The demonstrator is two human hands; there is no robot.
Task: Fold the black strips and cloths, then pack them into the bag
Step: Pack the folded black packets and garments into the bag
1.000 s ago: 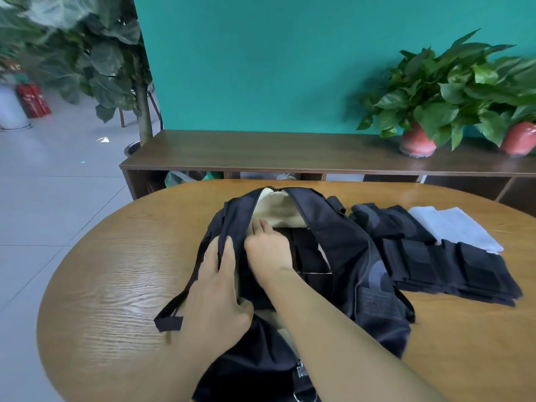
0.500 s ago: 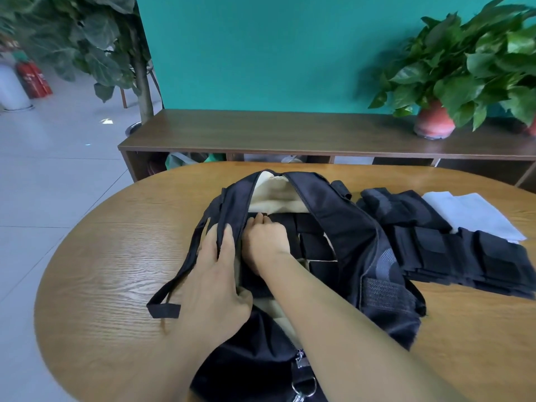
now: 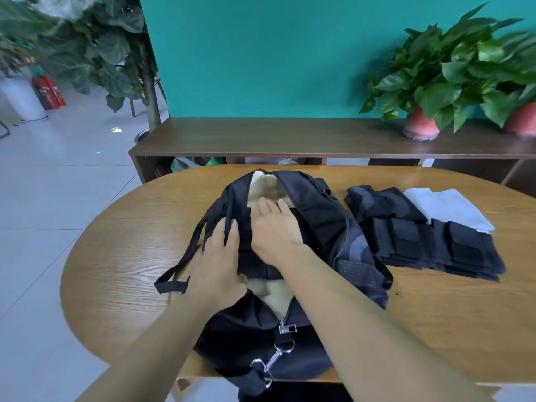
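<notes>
a black fabric bag with a cream lining (image 3: pixel 327 227) lies unzipped in the middle of the oval wooden counter (image 3: pixel 116 256), and its near end hangs over the near edge, where a metal clip (image 3: pixel 272 359) and a zipper pull show. the left hand (image 3: pixel 217 262) rests flat on the left flap of the bag, with the fingers straight and close together, pressing the flap and holding nothing. a black carry strap (image 3: pixel 179 265) runs out from under this hand toward the left edge of the counter. the right hand (image 3: pixel 275 227) is inside the opening of the bag, with the fingers stretched out and slightly spread on the dark things inside; it grips nothing. what exactly lies under this hand i cannot tell. the folded black strips and cloths (image 3: pixel 429 239) lie in a stack just beside the bag, toward the right edge of the counter. a folded white cloth (image 3: pixel 452 207) lies behind this stack, touching it, near the far right edge. behind the counter stands a dark wooden shelf (image 3: pixel 290 137) with potted green plants (image 3: pixel 435 82) on its right end.
</notes>
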